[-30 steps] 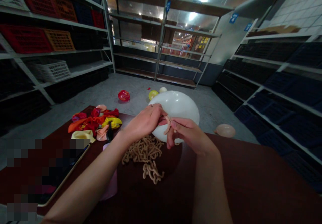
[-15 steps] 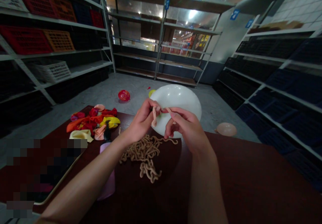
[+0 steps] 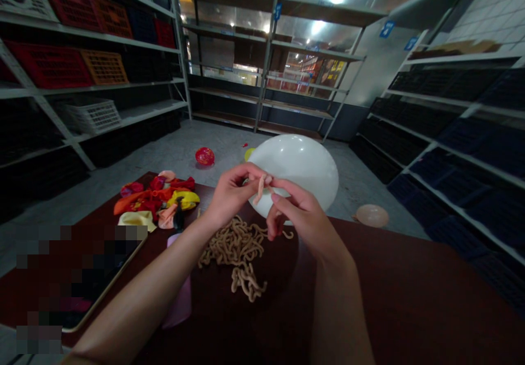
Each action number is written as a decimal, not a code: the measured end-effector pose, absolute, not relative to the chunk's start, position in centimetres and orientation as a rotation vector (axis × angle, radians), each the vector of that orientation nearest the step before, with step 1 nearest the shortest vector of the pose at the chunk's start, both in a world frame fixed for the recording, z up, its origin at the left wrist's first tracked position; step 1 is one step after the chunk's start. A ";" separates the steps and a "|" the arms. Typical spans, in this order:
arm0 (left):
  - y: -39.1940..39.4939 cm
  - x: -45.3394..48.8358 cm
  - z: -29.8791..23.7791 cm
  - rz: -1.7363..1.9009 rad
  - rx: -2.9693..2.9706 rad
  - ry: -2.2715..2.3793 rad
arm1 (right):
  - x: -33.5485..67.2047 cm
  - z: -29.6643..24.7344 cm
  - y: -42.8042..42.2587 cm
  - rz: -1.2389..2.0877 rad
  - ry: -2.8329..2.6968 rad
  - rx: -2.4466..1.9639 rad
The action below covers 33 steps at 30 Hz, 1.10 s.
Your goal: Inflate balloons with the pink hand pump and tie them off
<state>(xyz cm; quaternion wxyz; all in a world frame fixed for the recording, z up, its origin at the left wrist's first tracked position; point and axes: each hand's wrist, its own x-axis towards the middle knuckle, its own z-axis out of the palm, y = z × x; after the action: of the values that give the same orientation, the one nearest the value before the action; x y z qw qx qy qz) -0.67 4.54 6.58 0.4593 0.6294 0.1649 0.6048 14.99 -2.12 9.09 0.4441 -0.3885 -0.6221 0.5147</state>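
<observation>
An inflated white balloon [image 3: 301,165] is held up over the dark red table [image 3: 410,294]. My left hand [image 3: 232,194] pinches the balloon's neck together with a tan rubber band [image 3: 260,188] that hangs from its fingertips. My right hand [image 3: 301,217] is closed just to the right, fingertips meeting the same neck and band. Below the hands lies a heap of tan rubber bands [image 3: 238,247] on the table.
Several flat balloons [image 3: 158,201] in red, orange and yellow lie at the table's left, beside a pink pump [image 3: 178,294]. On the floor behind are a red balloon [image 3: 204,156] and a pale balloon [image 3: 372,215]. Metal shelves [image 3: 102,80] with crates line both sides.
The balloon has risen a little and shifted right. Both hands have come up with it, and the rubber band now hangs between the two sets of fingertips at the neck.
</observation>
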 end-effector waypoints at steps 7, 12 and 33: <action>4.0 -0.9 7.7 1.329 1.418 0.463 | 13.3 9.0 -1.7 1.182 -1.420 -0.996; 3.6 -0.6 7.8 1.375 1.390 0.490 | 12.3 8.8 -1.5 1.087 -1.344 -1.029; 3.6 -0.2 7.3 1.392 1.425 0.400 | 11.6 8.6 -1.2 1.001 -1.215 -1.033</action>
<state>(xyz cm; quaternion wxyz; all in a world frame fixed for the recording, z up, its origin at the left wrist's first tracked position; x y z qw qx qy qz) -0.21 3.56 7.30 0.5268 0.5963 0.1674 0.5822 11.58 -1.24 8.65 0.5888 -0.4434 -0.5216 0.4297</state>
